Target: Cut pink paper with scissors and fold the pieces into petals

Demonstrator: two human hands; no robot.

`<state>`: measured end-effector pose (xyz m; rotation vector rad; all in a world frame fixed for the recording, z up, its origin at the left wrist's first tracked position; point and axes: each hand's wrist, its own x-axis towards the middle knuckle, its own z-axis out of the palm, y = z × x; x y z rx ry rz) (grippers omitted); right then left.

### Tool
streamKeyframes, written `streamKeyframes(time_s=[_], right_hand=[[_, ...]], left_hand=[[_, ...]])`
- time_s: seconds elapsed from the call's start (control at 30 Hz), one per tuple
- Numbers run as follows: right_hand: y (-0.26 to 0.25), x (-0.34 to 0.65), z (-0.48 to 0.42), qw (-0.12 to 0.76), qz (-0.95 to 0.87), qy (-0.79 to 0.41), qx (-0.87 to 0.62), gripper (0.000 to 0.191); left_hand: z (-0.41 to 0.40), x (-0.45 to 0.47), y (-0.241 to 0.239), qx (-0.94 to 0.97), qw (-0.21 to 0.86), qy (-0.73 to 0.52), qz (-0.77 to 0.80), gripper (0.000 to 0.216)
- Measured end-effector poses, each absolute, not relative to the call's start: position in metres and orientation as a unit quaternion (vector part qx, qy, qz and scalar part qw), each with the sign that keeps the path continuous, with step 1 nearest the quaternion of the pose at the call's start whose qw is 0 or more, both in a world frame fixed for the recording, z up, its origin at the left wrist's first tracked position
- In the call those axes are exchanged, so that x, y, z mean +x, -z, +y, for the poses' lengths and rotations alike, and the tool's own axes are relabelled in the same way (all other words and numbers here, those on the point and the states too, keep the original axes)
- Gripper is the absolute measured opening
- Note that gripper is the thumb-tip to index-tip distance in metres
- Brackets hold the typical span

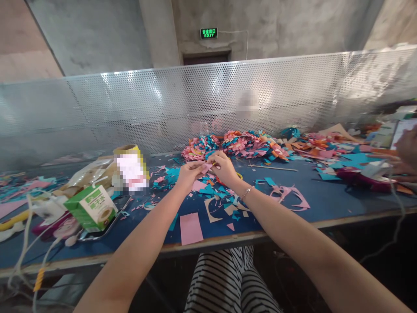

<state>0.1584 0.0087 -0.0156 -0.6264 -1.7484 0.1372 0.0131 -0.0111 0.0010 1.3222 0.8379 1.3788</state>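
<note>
My left hand (191, 173) pinches a small piece of pink paper (206, 168) above the middle of the table. Close against it, my right hand (224, 166) has its fingers closed at the paper's other edge. A small yellow bit shows by those fingertips; I cannot make it out. Partly hidden under my right hand are red and yellow loops (240, 176) that look like scissor handles. Below my hands lie blue, pink and cream paper scraps (208, 189). A pink paper rectangle (191, 228) lies flat at the table's front edge.
Piled paper flowers or strips (241, 145) lie along the perforated metal screen (169, 104). To the left stand a green drink carton (93, 208) on a tray, a roll of tape (127, 149) and white cables (28, 226). At right, another person's hand (407, 148) is beside cut paper.
</note>
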Motion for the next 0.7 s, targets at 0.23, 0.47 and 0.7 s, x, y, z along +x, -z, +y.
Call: streamKeyframes(time_s=[0.23, 0.47, 0.7], right_hand=[[0.019, 0.153, 0.012, 0.614, -0.727, -0.125, -0.28, 0.007], [0.02, 0.15, 0.017, 0.619, -0.643, -0.33, -0.309, 0.023], [0.02, 0.152, 0.017, 0.586, -0.639, -0.401, -0.297, 0.036]], left_hand=[[-0.007, 0.011, 0.0, 0.52, 0.51, -0.59, 0.348, 0.029], [-0.003, 0.012, 0.003, 0.519, 0.501, -0.593, 0.357, 0.023], [0.001, 0.01, 0.005, 0.539, 0.463, -0.601, 0.365, 0.016]])
